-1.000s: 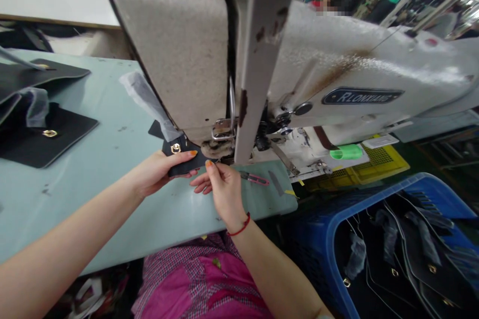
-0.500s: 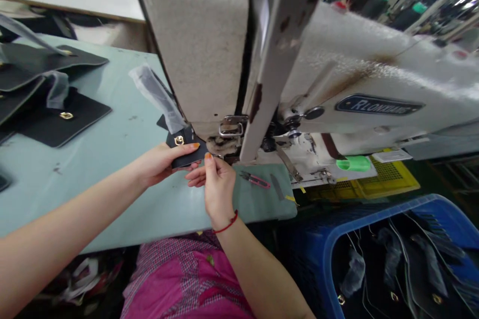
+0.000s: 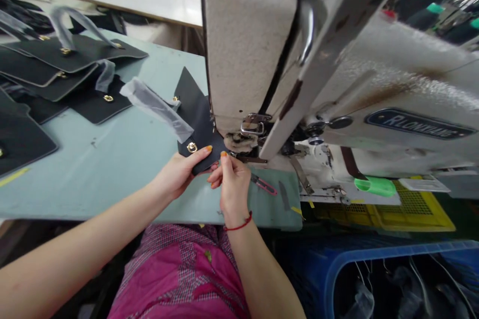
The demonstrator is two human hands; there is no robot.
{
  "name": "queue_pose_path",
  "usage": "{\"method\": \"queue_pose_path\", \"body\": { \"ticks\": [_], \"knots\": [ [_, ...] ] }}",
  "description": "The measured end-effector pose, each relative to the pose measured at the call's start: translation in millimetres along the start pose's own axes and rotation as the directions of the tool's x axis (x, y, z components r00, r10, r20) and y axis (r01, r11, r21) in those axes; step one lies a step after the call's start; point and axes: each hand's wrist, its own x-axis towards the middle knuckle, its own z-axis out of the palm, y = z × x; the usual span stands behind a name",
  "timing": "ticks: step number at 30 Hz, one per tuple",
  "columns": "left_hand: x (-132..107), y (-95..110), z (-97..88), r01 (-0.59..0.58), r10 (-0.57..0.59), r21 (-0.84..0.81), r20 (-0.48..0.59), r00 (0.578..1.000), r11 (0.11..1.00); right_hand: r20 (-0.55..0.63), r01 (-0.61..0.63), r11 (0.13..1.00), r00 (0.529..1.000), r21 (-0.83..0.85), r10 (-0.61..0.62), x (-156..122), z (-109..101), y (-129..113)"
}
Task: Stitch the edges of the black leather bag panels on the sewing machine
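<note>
A black leather-like bag panel (image 3: 198, 118) lies on the light green work surface, its right edge under the head of a sewing machine (image 3: 247, 50). On the panel are gold-coloured metal fittings and a handle wrapped in clear plastic (image 3: 159, 109). My left hand (image 3: 186, 167) grips the panel's near corner, thumb on top beside a fitting and fingers underneath. Close by on the right, my right hand (image 3: 232, 177) pinches the panel's near edge just in front of the presser foot area. The needle is hidden from me.
More black bag panels (image 3: 71, 67) with wrapped handles are piled at the left. Pink-handled thread snips (image 3: 264, 184) lie right of my right hand. A blue basket (image 3: 331, 276) of similar panels stands low at the right, with a yellow crate (image 3: 415, 209) behind it.
My view has swung left, so the machine sits farther right in it. More of the panel now shows beside the machine head. Both hands keep their grip near the presser foot.
</note>
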Motion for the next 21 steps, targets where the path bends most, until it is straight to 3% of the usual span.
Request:
{"method": "queue_pose_path", "body": {
  "ticks": [7, 14, 17, 21],
  "knots": [
    [-26.1, -29.5, 29.4, -0.199, 0.152, -0.168, -0.256, 0.955, 0.965, 0.097, 0.000, 0.998, 0.995, -0.065, 0.006, 1.3, -19.6, -7.4],
    [-43.0, -58.6, 66.3, -0.285, 0.132, -0.338, -0.409, 0.903, 0.897, 0.167, 0.002, 0.987, 0.986, -0.163, 0.026, 6.7, -39.9, -16.5],
    [-48.8, -65.9, 79.3, -0.291, 0.112, -0.387, -0.424, 0.899, 0.875, 0.182, 0.035, 0.977, 0.983, -0.211, 0.004, 10.7, -46.9, -19.7],
    [-51.0, -68.2, 88.7, -0.211, 0.037, -0.409, -0.394, 0.919, 0.888, 0.180, 0.109, 0.951, 0.982, -0.291, -0.057, 12.3, -52.7, -25.8]
  ]
}}
